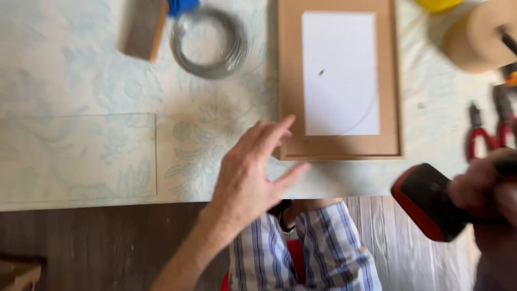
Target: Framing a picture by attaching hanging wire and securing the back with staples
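Observation:
My left hand [253, 172] hovers open over the table's near edge, fingers spread, its fingertips close to the lower left corner of a brown wooden frame [288, 81]. The frame lies flat with a white panel [339, 73] in its middle. My right hand [487, 186] is at the right edge of the view, closed around a black and red power tool [428, 202] held off the table's front edge. The picture is blurred by motion.
A coil of grey wire [210, 43] lies at the back, with a brown block [144, 28] beside it. A clear pane [81, 156] rests at the left. Red-handled pliers [484, 134] and a roll of tan tape [476, 37] sit at the right. Wooden floor below.

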